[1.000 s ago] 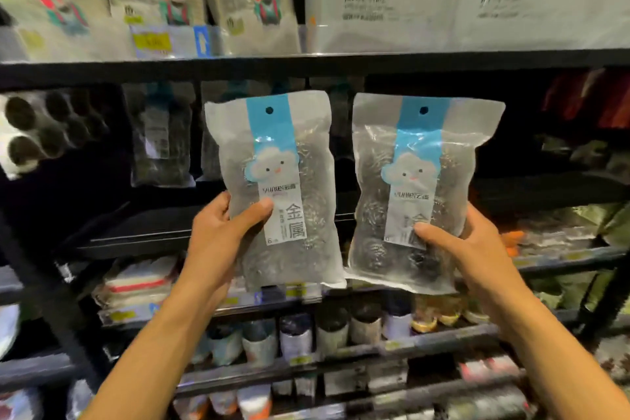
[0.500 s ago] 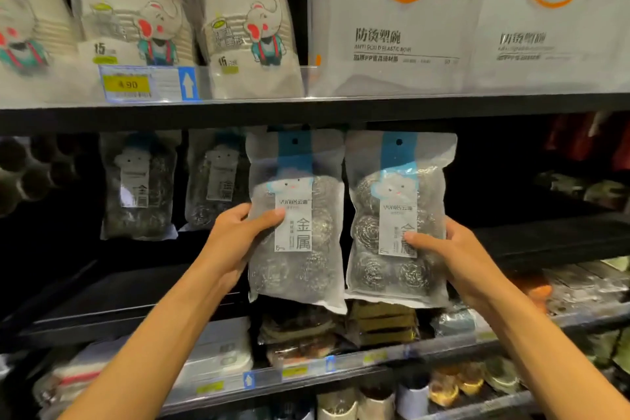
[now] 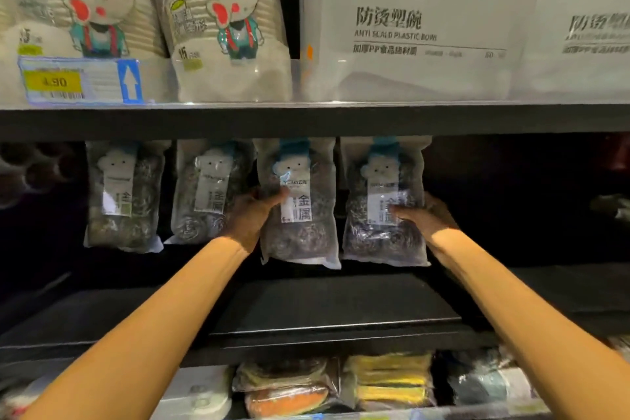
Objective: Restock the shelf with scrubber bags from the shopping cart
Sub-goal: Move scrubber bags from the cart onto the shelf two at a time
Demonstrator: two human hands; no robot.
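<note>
Fingers (image 3: 272,197) of left hand (image 3: 251,219) pinching scrubber bag (image 3: 303,237), right hand (image 3: 430,219) pinching neighbouring bag (image 3: 376,237)

The left bag (image 3: 303,242) in my left hand (image 3: 251,215) and the right bag (image 3: 381,244) in my right hand (image 3: 428,219) are frosted, faintly glossy plastic over rough metal wire (labels (image 3: 297,211) look papery). Below my hands the shelf board (image 3: 334,303) is matt black.

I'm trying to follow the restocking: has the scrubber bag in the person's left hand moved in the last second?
Yes. The left-hand bag moved inward, from in front of the hanging bags into their row under the black shelf edge.
</note>
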